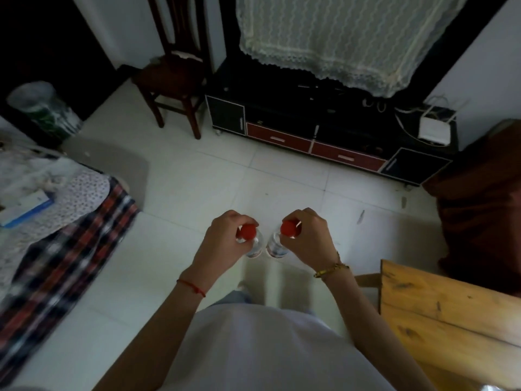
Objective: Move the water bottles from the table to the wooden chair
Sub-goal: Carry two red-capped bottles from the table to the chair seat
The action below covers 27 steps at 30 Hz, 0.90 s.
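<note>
Hands first: the left hand point(225, 235) is closed around the neck of one red-capped water bottle point(253, 244), and the right hand point(307, 235) is closed the same way on a second water bottle point(275, 245). Two bottles in all, hanging upright just beside each other between the hands, above the white tiled floor point(282, 179). A red string point(191, 286) circles the left wrist, a gold bracelet point(331, 270) the right. Behind and to the right of the right hand lies the pale wooden surface point(451, 311). To the left of the left hand is a bed with a plaid blanket point(70, 249). Well ahead of both hands, one dark wooden chair point(172, 77) stands against the wall, beside a black TV cabinet point(324, 128) with two red drawers and a lace cloth point(352, 38) above it. A bin point(45, 111) stands far ahead on the left.
</note>
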{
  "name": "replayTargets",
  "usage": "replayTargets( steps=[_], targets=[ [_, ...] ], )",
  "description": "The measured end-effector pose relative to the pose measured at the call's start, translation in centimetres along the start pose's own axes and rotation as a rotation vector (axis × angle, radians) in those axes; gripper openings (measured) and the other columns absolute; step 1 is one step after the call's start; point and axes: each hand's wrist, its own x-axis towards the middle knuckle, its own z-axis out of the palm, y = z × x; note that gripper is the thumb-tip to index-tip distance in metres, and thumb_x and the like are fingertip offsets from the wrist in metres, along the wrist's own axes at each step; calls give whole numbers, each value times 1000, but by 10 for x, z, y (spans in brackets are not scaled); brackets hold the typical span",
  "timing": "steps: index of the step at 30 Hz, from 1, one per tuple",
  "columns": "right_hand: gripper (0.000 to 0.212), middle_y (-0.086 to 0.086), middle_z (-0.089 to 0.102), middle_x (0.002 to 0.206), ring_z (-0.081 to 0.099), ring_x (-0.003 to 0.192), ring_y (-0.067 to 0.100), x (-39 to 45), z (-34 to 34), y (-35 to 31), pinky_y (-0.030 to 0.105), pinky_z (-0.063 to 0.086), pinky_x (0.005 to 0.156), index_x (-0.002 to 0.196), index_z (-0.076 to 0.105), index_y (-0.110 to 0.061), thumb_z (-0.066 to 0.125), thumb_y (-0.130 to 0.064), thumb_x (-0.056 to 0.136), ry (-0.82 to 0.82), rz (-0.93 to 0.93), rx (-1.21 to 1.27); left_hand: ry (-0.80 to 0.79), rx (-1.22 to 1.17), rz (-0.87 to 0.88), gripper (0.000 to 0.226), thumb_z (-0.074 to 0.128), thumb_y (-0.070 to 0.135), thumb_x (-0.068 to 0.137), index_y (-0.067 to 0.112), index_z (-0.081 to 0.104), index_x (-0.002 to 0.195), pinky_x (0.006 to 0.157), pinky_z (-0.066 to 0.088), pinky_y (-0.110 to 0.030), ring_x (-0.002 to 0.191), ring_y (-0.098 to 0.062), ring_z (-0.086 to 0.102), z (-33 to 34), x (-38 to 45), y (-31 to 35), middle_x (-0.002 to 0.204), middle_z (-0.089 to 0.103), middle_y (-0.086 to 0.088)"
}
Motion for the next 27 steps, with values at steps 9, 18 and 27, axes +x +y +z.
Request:
replayTargets(
  steps=[9, 18, 27],
  targets=[
    [28, 5, 64, 100, 52, 83, 11, 125, 53, -75, 9, 37, 68, 102, 64, -13, 72, -17, 76, -77, -96, -29, 114, 10, -107, 34, 76, 13, 75, 15, 68, 109, 86, 56, -30, 89, -14, 63, -85, 70, -69, 106, 66, -3],
    [26, 5, 64, 99, 52, 82, 11, 268, 99, -145, 11, 36, 68, 100, 64, -12, 71, -20, 77, -175, -202, -84, 205, 6, -195, 31, 74, 18, 78, 11, 69, 108, 87, 54, -32, 86, -15, 63, -157, 169, -138, 107, 68, -6],
    [22, 7, 64, 97, 55, 83, 14, 445, 133, -244, 21, 45, 78, 97, 66, -10, 70, -19, 78, -307, -376, -128, 290, -11, -243, 26, 75, 17, 75, 19, 71, 100, 77, 54, -26, 77, -8, 60, -243, 302, -208, 96, 68, 2]
  ],
)
